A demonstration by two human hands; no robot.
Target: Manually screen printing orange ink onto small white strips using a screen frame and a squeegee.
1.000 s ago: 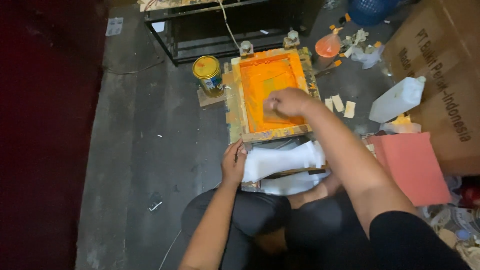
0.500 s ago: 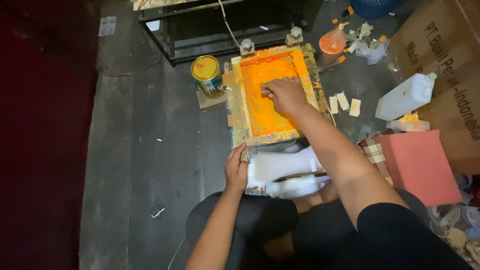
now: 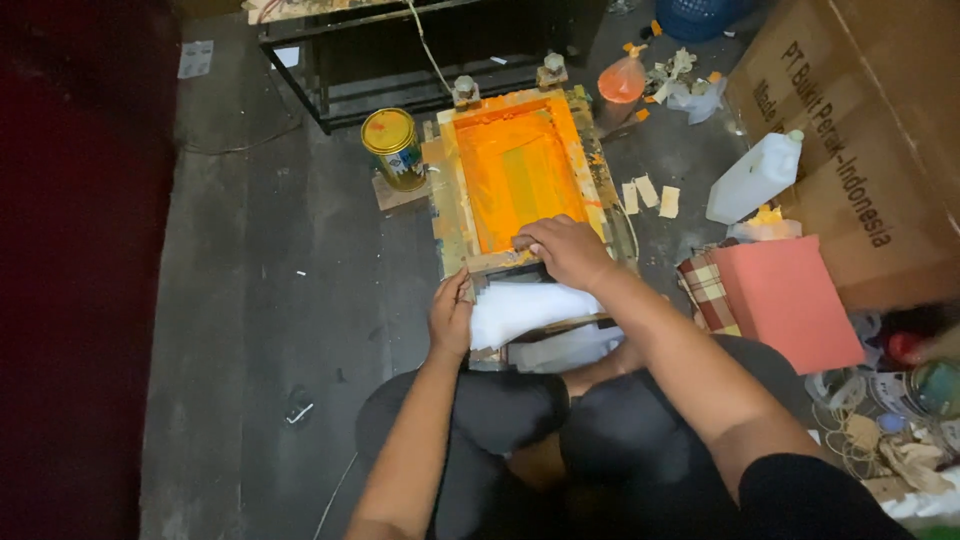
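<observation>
Down on the dark floor (image 3: 240,300), seated cross-legged before a wooden screen-printing frame (image 3: 452,215) with orange mesh (image 3: 515,175). Right hand (image 3: 565,250) pressed on the near end of the frame, fingers curled down over its lower rail, knuckles up; whether something small sits under the palm, cannot tell. Left hand (image 3: 450,315) set against the left edge of the white fabric (image 3: 525,310), fingers bent and gripping that edge just below the frame's near left corner. Fabric lying folded under the frame's near end, resting on a low board between the knees and the frame.

Beside the frame's far left corner, a yellow-lidded paint can (image 3: 393,148) standing upright on a scrap of board. Beyond the frame, a black metal rack (image 3: 330,60). Off to the right of the frame, three small pale strips (image 3: 648,195) lying on the floor, then a white plastic jug (image 3: 755,178) tilted against a large cardboard box (image 3: 880,130). Nearer, a pink flat sheet (image 3: 785,300) lying partly over a chequered cloth (image 3: 705,285). Near the far right corner of the frame, an orange-filled plastic bag (image 3: 622,80).
</observation>
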